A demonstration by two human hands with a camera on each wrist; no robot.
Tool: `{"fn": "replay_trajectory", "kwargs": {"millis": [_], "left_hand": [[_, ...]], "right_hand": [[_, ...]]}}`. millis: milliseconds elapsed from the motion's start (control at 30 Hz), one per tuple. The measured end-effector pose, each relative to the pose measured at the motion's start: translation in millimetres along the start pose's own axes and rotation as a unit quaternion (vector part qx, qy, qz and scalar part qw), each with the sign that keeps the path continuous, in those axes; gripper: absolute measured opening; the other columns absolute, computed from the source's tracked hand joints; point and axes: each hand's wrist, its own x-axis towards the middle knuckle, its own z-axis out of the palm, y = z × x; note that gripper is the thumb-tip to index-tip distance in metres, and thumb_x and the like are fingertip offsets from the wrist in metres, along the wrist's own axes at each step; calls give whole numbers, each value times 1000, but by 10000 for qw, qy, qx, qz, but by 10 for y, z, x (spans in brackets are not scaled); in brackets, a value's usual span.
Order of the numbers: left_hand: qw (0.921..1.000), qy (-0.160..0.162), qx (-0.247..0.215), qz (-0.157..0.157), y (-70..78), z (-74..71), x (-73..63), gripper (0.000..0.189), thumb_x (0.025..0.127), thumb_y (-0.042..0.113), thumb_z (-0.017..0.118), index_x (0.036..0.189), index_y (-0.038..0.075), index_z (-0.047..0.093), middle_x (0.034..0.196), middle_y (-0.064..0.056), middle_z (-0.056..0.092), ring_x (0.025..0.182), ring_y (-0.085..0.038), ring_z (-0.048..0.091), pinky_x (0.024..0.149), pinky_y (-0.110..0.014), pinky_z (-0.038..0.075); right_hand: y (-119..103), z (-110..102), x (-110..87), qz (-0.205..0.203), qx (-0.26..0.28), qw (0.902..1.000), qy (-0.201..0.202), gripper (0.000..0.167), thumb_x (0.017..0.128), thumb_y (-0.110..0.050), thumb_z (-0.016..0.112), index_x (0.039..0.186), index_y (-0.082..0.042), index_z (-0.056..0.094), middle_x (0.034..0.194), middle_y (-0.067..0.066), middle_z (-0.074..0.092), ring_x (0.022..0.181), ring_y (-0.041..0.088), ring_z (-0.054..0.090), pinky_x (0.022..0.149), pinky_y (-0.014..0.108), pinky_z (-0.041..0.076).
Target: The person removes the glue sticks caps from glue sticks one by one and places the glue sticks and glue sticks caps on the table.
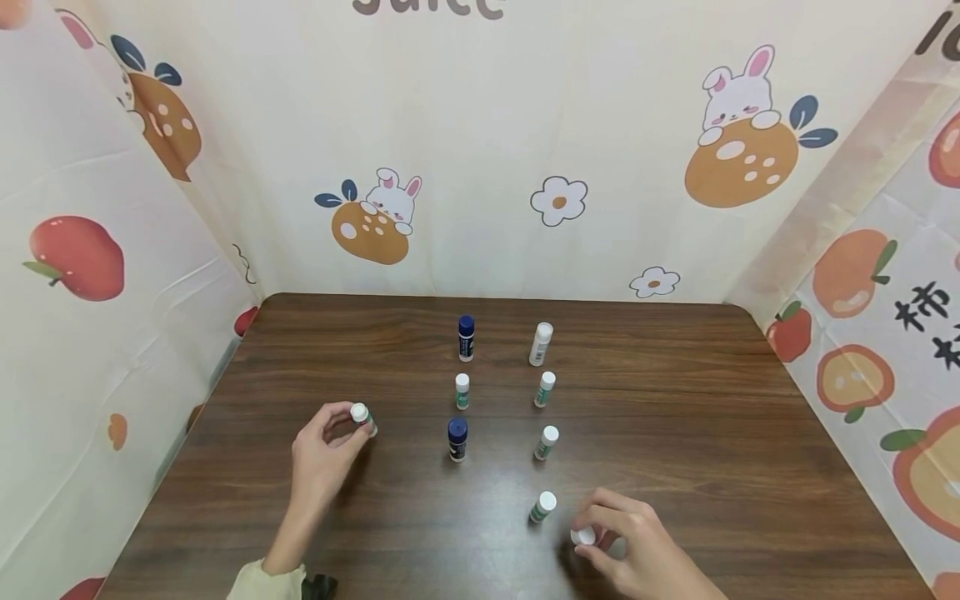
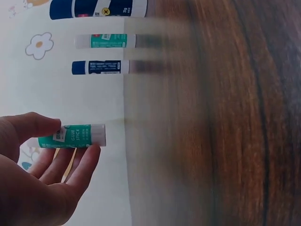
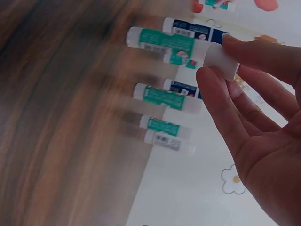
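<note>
My left hand point(image 1: 324, 450) grips a green glue stick point(image 1: 365, 419) with a white cap, left of the standing sticks. In the left wrist view, thumb and fingertips hold the glue stick point(image 2: 77, 135) by its sides, its label readable. At the lower right, my right hand point(image 1: 630, 542) pinches a short white cylinder point(image 1: 582, 537), which looks like a cap. The right wrist view shows this white cylinder point(image 3: 221, 61) between thumb and fingers, partly covered by them. Nearest to the right hand stands a green glue stick point(image 1: 542, 507), apart from the fingers.
On the brown table point(image 1: 675, 400), the left column has a navy stick point(image 1: 466, 337), a green stick point(image 1: 462, 392) and another navy stick point(image 1: 457, 440). The right column also holds a white stick point(image 1: 540, 344) and green sticks point(image 1: 546, 442). A printed curtain point(image 1: 480, 125) encloses the table.
</note>
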Motion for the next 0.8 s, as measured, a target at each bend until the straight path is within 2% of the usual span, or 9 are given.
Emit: {"fn": "replay_trajectory", "kwargs": {"millis": [133,200,467,800], "left_hand": [[9998,-24,197,-33,-26,6,36,27,79,3,74,103,3,62,103,-10,67,94,-20,65,72,-15,52],[9995,-29,310,-36,-34,3,53,27,79,3,74,103,4,62,104,-11,68,96,-22,65,71,-13,52],[9980,-100,614,-78,-83,-25,99,28,81,6,72,107,4,62,106,-13,68,98,-26,65,71,-10,49],[9967,26,783,-204,-140,-40,128,27,81,7,71,107,5,62,107,-11,68,102,-23,62,71,-7,47]], "right_hand": [[76,11,-75,-76,36,10000,1,33,64,10,76,85,-11,62,82,-4,55,66,3,55,54,9,46],[97,12,-115,18,39,10000,-38,39,59,13,76,84,-13,61,81,-5,54,65,1,55,53,9,45],[106,0,-226,625,44,9976,-297,37,64,8,78,85,-17,60,81,-10,53,65,-3,52,52,10,45],[182,29,-346,1032,15,9936,-468,37,62,6,80,80,-19,60,76,-11,51,63,-3,48,48,12,42]]}}
